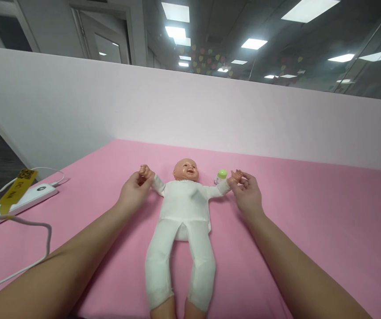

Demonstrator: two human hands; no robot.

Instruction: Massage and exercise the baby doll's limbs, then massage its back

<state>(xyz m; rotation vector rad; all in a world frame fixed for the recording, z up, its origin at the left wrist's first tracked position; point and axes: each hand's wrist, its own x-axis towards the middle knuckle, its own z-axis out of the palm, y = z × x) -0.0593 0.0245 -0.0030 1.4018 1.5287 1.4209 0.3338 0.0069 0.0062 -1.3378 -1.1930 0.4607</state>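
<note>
A baby doll [183, 212] in a white one-piece suit lies on its back on the pink sheet [293, 212], head toward the far wall, arms spread. My left hand [133, 190] is closed round the doll's hand on the left side. My right hand [248, 192] pinches the doll's other hand on the right side. A small bottle with a green cap [221, 175] lies just behind that arm, partly hidden.
A white power strip [21, 201] with a yellow tag [17, 190] and a white cable [27, 248] sits at the left edge of the sheet. A white partition wall [210, 115] runs along the far side.
</note>
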